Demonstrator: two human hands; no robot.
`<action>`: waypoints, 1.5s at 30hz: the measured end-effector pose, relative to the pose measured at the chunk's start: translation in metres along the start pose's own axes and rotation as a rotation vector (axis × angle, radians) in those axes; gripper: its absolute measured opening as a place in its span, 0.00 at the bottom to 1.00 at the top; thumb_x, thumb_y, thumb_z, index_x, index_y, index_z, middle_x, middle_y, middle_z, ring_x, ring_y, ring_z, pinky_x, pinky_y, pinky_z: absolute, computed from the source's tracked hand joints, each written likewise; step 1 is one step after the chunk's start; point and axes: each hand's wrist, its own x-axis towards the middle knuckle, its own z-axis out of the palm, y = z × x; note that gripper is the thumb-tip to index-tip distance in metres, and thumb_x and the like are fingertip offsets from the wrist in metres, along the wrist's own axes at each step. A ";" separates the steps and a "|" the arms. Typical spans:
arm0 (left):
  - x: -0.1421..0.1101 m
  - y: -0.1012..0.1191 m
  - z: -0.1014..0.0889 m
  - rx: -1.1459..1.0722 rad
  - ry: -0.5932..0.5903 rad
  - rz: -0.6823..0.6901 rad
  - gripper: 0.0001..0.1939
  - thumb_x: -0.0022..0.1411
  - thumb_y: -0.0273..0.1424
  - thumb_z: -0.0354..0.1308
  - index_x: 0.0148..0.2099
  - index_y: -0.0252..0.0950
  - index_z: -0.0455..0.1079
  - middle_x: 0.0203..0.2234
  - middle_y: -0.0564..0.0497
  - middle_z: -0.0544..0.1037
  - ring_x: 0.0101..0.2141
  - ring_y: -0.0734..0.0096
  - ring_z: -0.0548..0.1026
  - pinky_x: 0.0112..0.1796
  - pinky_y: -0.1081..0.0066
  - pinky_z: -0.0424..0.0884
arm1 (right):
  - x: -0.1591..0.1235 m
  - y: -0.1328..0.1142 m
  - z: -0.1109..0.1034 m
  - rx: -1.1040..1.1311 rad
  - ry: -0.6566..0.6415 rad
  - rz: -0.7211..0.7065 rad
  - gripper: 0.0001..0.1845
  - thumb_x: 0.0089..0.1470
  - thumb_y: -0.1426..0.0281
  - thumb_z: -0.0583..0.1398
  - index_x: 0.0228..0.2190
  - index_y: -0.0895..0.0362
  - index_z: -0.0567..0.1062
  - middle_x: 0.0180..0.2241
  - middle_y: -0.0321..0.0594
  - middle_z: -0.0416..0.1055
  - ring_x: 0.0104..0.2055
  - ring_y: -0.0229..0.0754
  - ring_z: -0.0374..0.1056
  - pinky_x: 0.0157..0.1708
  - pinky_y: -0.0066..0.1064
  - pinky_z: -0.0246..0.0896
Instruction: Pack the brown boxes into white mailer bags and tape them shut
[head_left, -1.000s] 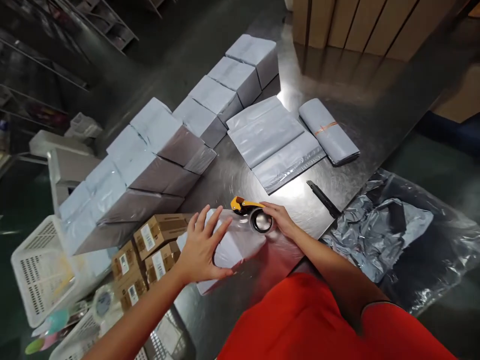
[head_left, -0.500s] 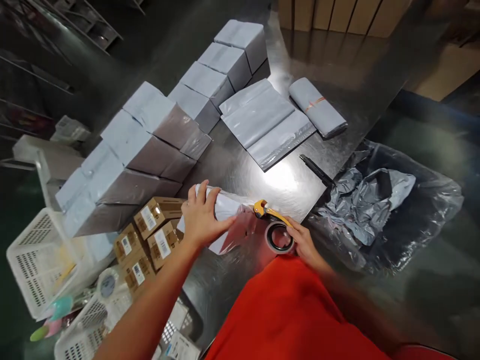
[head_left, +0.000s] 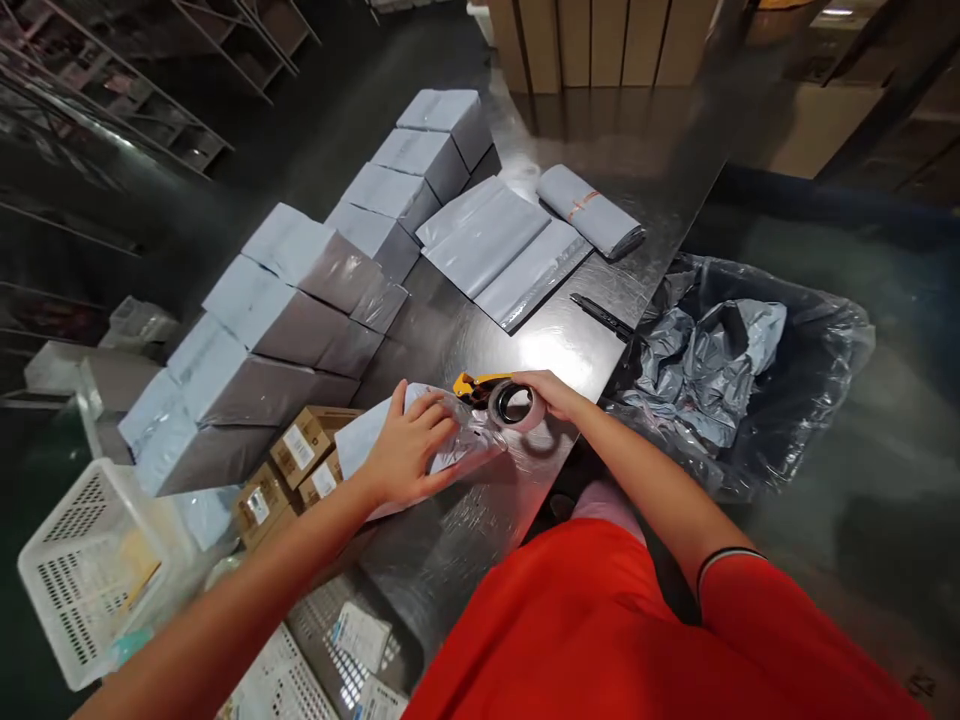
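My left hand [head_left: 411, 450] grips a white plastic-wrapped parcel [head_left: 360, 440] from above, fingers across its top and thumb along the near side. Its right end is loose, wrinkled film. In my right hand [head_left: 551, 392] is a yellow tape dispenser [head_left: 474, 386] with a roll of tape, its head close over that film end. Part of the dispenser's handle is hidden by my fingers. Whether tape touches the parcel I cannot make out. Small brown boxes [head_left: 300, 448] with labels stand just left of the parcel.
Stacked white parcels [head_left: 255, 300] line the metal table's [head_left: 450, 545] far left. Flat mailer bags [head_left: 487, 240], a banded bag bundle [head_left: 592, 208] and a black cutter [head_left: 600, 315] lie beyond my hands. A lined bin [head_left: 810, 400] stands right, white baskets [head_left: 90, 560] left.
My right hand has lifted the tape dispenser and brought it left, up to the parcel's film end. My left hand stays on the parcel, its fingers now farther over the top. The view has shifted.
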 end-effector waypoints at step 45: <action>-0.039 -0.007 0.000 -0.044 -0.199 0.433 0.19 0.64 0.41 0.47 0.49 0.39 0.73 0.44 0.42 0.78 0.51 0.52 0.70 0.61 0.51 0.55 | -0.086 0.065 0.004 0.025 0.066 -0.051 0.19 0.43 0.58 0.68 0.38 0.52 0.84 0.44 0.39 0.80 0.52 0.52 0.70 0.58 0.45 0.58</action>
